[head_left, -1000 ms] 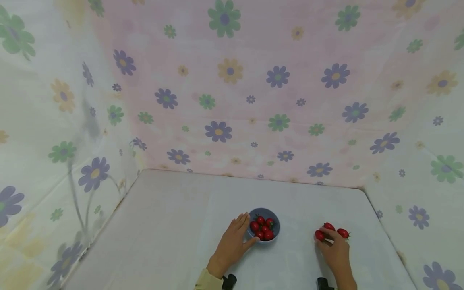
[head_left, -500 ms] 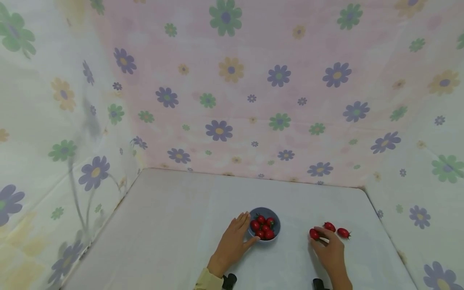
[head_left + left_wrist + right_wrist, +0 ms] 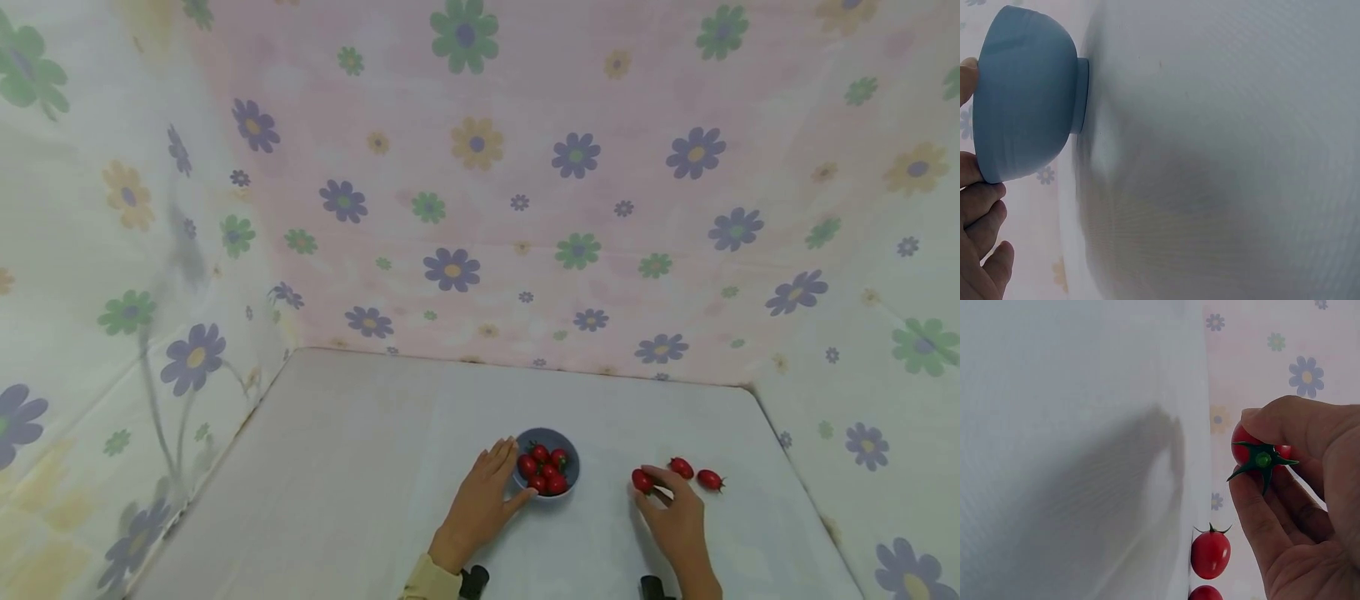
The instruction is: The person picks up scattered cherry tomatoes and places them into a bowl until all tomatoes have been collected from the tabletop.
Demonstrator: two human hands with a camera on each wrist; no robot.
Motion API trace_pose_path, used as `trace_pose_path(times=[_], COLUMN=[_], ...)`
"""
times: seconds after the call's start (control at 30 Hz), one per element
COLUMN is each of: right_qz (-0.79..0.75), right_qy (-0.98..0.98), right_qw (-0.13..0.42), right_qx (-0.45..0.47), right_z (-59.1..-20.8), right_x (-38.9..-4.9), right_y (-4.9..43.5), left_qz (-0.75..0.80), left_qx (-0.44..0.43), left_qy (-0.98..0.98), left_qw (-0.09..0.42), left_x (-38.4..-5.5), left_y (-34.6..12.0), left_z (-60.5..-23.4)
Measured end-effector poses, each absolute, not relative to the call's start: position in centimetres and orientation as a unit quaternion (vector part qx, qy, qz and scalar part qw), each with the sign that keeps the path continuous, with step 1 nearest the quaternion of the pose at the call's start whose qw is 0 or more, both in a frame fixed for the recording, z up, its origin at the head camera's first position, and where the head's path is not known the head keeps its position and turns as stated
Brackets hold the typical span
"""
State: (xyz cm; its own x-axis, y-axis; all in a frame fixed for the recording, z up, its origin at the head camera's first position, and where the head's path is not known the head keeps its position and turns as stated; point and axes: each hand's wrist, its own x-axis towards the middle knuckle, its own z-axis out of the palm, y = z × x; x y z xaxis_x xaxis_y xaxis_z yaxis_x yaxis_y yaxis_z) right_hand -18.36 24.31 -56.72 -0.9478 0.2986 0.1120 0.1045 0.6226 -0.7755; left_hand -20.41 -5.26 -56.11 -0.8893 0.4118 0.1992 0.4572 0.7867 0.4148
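A blue-grey bowl (image 3: 573,479) stands upright with several red cherry tomatoes (image 3: 557,483) inside. My left hand (image 3: 477,505) touches its left side, fingers fairly straight and thumb at the near rim; the left wrist view shows the bowl's outer wall (image 3: 1029,94) beside those fingertips. Between thumb and fingers, my right hand (image 3: 677,525) pinches one cherry tomato (image 3: 642,481), held off the table to the bowl's right. Its green stem cap (image 3: 1263,459) faces the right wrist camera. Two more cherry tomatoes, one farther back (image 3: 681,467) and one farther right (image 3: 710,480), lie beyond that hand.
White covering lies over the table (image 3: 337,467). Flower-patterned cloth walls (image 3: 517,192) rise behind it and along both sides. Dark wrist-camera mounts show below the left hand (image 3: 474,582) and the right hand (image 3: 651,587).
My right hand has moved left with the cherry tomato, away from the other two. My left hand stays at the bowl, which has not moved.
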Motion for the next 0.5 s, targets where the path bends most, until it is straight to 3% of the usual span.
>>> trace_pose_path(times=[0.5], right_qz=[0.420], right_qy=[-0.892], right_qw=[0.129], right_qx=[-0.105], right_z=[-56.2], right_x=[-18.2], right_y=[23.1], left_qz=[-0.229], left_qx=[-0.229], left_qy=[-0.945], left_qw=[0.043], left_x=[-20.5], left_y=[-5.3], left_z=[-56.1])
